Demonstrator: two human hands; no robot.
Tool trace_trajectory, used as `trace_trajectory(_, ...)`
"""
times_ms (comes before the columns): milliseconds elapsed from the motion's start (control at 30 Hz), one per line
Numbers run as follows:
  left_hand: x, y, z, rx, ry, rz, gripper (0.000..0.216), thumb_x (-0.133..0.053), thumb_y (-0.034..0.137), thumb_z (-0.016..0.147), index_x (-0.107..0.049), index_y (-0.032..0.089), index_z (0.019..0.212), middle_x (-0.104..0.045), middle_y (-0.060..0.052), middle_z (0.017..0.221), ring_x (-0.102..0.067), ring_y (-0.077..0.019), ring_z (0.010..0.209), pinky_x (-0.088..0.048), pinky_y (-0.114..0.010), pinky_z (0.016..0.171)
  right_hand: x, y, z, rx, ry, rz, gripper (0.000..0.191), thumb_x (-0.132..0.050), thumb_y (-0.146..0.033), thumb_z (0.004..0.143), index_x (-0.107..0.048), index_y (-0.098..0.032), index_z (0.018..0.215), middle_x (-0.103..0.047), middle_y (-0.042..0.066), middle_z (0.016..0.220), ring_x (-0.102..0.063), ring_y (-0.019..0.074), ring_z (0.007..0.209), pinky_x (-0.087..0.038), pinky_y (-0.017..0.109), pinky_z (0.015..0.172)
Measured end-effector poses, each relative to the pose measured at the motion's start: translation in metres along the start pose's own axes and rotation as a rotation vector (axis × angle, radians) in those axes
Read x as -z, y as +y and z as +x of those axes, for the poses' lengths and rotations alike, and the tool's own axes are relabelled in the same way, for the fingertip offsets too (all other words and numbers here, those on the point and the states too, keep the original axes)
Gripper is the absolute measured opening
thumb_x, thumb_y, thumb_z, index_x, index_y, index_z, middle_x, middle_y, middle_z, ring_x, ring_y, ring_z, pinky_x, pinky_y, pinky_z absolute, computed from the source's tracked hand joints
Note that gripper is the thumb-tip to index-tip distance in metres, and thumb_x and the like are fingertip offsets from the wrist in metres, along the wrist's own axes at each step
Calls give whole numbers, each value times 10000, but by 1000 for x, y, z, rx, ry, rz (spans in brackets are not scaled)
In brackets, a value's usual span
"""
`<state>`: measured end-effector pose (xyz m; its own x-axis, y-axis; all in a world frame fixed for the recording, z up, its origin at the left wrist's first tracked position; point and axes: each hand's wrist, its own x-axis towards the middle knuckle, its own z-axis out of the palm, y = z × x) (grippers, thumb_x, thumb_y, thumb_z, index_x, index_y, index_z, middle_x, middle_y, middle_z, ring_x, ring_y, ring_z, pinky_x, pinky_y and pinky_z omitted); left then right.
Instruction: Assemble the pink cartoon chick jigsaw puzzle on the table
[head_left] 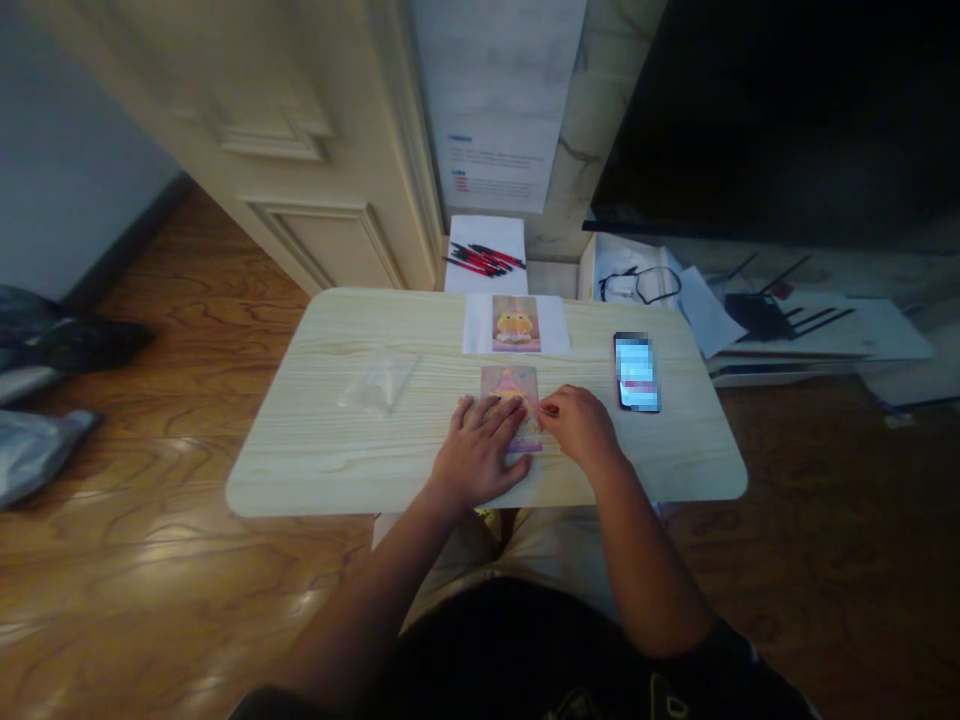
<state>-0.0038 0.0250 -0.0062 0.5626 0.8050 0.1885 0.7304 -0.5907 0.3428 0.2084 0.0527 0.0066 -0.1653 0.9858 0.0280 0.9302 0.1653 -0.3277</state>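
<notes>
A colourful, mostly pink picture card (510,380) lies on the pale wood-grain table (337,470) in front of me. My left hand (480,450) rests flat on its lower left part, fingers spread, covering much of the picture. At the card's right edge my right hand (577,425) is closed in a pinch; what its fingertips hold, if anything, is too small to make out. Just beyond lies a printed picture of a yellow figure (517,325) on white paper (555,328).
A clear plastic bag (380,380) lies to the left, a lit phone (637,372) to the right. Behind the table, several red and black pens (484,260) lie on a white surface. Further right are a white box with a black cable (641,285) and a black router (759,315).
</notes>
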Motion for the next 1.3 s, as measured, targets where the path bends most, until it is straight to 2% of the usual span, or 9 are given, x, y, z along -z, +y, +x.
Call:
trace_trajectory(333,-2,-1,2,-21,14,7,697,-645,542,873,-508,271,1501,-495,-56,1588,-416,-393,1451,-232,-633,1230,10,-6,7,92,-63,-154,231,-647,-335,963,-801,-235,823,-732,81,836,-643,219,801,-442,319,727)
trace_trajectory(567,-1,1,2,1,46,-21,669,-654,536,875,-529,293,1485,-530,-45,1560,-451,-375,1427,-255,-607,1233,6,0,-4,81,3,32,183,-619,-286,988,-794,-243,954,-719,45,930,-658,184,874,-468,283,803)
trace_trajectory(767,-1,1,2,1,47,-14,683,-659,519,867,-520,278,1491,-525,-48,1564,-455,-367,1425,-259,-592,1237,-2,10,-9,130,38,196,142,-623,-215,985,-763,-235,1001,-698,36,989,-657,169,931,-483,266,871)
trace_trajectory(1033,0,0,1,3,54,-26,647,-633,533,894,-530,282,1482,-530,-36,1562,-456,-368,1422,-256,-597,1234,-6,13,-6,145,24,245,300,-518,-94,996,-742,-223,1149,-708,65,1100,-648,188,1049,-492,309,967)
trace_trajectory(1133,1,1,0,1,50,-22,660,-635,526,895,-516,285,1498,-526,-32,1566,-456,-361,1426,-259,-591,1235,-1,14,-10,114,26,236,287,-527,-108,995,-755,-220,1127,-698,67,1078,-642,193,1033,-495,313,956)
trace_trajectory(1300,0,1,0,14,53,-26,668,-638,511,896,-504,291,1512,-534,-36,1558,-455,-359,1430,-253,-593,1234,3,17,-19,152,38,247,348,-554,-146,991,-738,-264,1261,-663,47,1044,-633,183,996,-507,300,931)
